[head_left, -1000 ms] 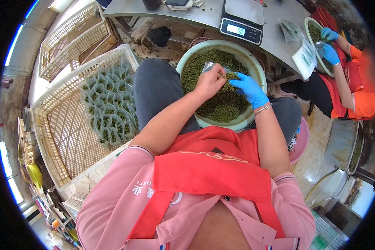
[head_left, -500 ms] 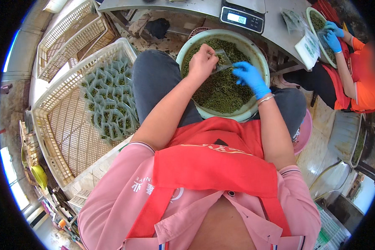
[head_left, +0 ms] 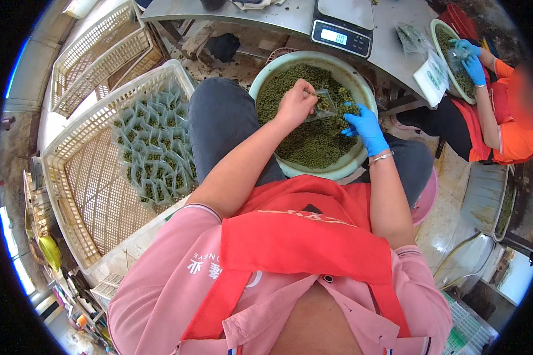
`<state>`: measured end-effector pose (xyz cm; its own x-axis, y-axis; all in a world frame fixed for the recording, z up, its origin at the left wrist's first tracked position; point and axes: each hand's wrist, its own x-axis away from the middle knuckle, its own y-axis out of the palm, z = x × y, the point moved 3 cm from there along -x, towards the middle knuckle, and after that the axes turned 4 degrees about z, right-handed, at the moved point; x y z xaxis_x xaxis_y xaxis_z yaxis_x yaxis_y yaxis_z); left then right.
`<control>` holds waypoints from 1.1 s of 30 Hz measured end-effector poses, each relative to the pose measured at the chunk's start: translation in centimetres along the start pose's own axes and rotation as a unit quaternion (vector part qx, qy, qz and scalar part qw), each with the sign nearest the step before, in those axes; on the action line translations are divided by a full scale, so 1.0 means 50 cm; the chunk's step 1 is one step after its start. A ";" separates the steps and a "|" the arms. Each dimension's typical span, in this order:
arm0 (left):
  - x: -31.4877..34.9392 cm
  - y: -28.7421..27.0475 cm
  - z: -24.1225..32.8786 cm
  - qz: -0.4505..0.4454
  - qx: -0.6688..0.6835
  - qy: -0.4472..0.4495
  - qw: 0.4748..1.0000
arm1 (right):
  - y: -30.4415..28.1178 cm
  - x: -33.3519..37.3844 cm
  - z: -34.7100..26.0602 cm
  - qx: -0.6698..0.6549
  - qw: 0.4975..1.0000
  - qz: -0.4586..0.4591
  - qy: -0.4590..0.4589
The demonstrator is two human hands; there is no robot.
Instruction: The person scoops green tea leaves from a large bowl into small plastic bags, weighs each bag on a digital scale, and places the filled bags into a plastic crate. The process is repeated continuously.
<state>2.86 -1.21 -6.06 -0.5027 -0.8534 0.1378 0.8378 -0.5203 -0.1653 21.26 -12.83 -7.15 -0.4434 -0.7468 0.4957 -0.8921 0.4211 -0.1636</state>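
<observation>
Over a round basin [head_left: 368,86] between my knees, my left hand [head_left: 298,105], bare, is closed on a small clear plastic bag [head_left: 324,105]. Green grains, like green peppercorns [head_left: 302,147], lie heaped in the basin, and some show inside the bag. My right hand [head_left: 366,129], in a blue glove, hovers by the basin's right side, a short gap from the bag. Its fingers are bent and apart, with a few green bits at the tips; the palm is hidden.
A cream plastic crate [head_left: 65,195] at my left holds rows of filled clear bags [head_left: 157,148]. Ahead stands a metal table [head_left: 266,19] with a digital scale [head_left: 342,38]. At far right a co-worker in orange [head_left: 512,139] handles a bag over another basin [head_left: 441,50].
My right hand has drawn slightly down and right, away from the bag, and its fingers have spread. My left hand has shifted a little right and down with the bag.
</observation>
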 end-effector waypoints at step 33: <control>0.043 0.027 0.009 -0.154 0.032 0.027 0.987 | 0.122 0.075 -0.059 0.563 0.788 -0.097 -0.231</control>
<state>3.00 -3.71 -5.53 -0.7450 -0.6564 0.1184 0.6544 -0.7537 -0.0611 14.40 -11.55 -3.77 -0.0420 -0.9582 0.2828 -0.3435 -0.2520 -0.9047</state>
